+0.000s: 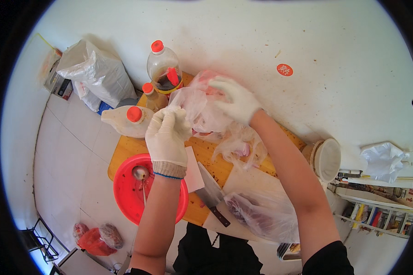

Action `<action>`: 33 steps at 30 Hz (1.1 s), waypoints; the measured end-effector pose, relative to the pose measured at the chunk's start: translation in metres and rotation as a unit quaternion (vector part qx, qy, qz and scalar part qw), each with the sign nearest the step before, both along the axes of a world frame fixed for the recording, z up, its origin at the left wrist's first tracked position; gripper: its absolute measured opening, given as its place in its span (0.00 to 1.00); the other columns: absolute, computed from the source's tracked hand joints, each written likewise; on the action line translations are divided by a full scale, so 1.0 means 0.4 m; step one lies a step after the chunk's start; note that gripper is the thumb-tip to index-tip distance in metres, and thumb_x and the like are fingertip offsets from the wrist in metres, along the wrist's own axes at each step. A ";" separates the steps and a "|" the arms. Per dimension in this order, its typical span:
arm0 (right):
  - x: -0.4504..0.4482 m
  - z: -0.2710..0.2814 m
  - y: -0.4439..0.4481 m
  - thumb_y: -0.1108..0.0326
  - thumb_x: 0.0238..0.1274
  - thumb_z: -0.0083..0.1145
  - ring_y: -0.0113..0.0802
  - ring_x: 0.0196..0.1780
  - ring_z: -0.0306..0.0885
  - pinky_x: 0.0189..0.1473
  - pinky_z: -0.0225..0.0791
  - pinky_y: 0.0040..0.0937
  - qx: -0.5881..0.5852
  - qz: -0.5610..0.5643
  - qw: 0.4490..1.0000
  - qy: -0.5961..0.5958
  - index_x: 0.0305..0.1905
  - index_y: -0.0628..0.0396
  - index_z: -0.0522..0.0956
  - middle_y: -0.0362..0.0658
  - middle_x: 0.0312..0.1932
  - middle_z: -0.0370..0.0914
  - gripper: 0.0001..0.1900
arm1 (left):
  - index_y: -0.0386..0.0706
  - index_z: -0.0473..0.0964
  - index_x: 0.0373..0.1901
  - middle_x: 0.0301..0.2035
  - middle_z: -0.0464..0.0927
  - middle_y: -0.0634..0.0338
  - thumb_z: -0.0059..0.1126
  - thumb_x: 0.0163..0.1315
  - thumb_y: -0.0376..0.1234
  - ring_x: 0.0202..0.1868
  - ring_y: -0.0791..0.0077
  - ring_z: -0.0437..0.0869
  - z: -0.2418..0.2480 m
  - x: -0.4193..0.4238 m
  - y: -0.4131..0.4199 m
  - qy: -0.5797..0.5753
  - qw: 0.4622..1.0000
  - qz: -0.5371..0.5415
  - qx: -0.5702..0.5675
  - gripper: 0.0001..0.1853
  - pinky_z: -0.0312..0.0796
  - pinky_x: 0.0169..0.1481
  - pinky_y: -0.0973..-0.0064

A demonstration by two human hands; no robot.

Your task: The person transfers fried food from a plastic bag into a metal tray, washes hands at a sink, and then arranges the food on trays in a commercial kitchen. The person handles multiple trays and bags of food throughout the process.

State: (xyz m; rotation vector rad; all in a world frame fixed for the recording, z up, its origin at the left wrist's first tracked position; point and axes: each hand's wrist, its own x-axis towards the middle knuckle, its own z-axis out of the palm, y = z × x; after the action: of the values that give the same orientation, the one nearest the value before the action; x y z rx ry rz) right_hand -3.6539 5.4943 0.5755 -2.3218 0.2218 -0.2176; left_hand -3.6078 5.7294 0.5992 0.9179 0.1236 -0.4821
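Both my hands wear whitish gloves, the left over a beige knit cuff. My left hand (168,132) pinches the edge of a clear plastic bag (201,106) at the back of a wooden table (118,151). Against the bag's right side, my right hand (235,99) has its thumb and fingers apart; whether it grips the film I cannot tell. Below lies a second clear bag (242,147) with something pinkish inside. A red plastic basin (124,202) holding a metal ladle (140,173) is partly behind my left forearm. Beside it a cleaver (211,190) rests by a white card.
Left of the bags stand a large bottle of dark liquid (165,77), a smaller bottle (156,99) and a white jug (124,120), all red-capped. A bag of dark contents (261,213) lies on the cutting board (241,178). Stacked tubs (327,160) stand at the right.
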 end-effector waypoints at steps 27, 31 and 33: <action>0.049 -0.014 0.145 0.61 0.64 0.60 0.51 0.59 0.81 0.61 0.75 0.48 -0.204 0.101 0.971 0.073 0.49 0.48 0.89 0.46 0.53 0.86 0.13 | 0.39 0.76 0.48 0.47 0.87 0.53 0.54 0.81 0.34 0.34 0.72 0.83 0.032 -0.047 -0.020 0.039 0.999 -0.006 -0.002 0.07 0.77 0.40 0.71; 0.097 -0.242 0.131 0.56 0.61 0.63 0.54 0.63 0.81 0.61 0.76 0.51 -0.222 -0.060 0.946 0.229 0.49 0.48 0.90 0.48 0.57 0.87 0.16 | 0.39 0.77 0.48 0.47 0.88 0.51 0.53 0.81 0.34 0.32 0.73 0.83 0.058 -0.066 -0.038 -0.030 0.999 -0.026 -0.009 0.08 0.76 0.38 0.71; 0.111 -0.282 0.111 0.54 0.61 0.62 0.54 0.63 0.82 0.62 0.75 0.51 -0.212 -0.050 0.935 0.281 0.50 0.47 0.90 0.49 0.57 0.87 0.17 | 0.38 0.77 0.48 0.46 0.88 0.51 0.52 0.81 0.34 0.32 0.73 0.83 0.065 -0.054 -0.013 -0.095 0.995 -0.034 0.003 0.08 0.76 0.37 0.71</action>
State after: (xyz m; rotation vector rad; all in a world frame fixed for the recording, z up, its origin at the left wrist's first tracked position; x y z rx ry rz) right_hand -3.6094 5.5388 0.4625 -2.7596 0.6298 0.4016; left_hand -3.6294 5.7242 0.6253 0.9720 -0.0794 -0.4541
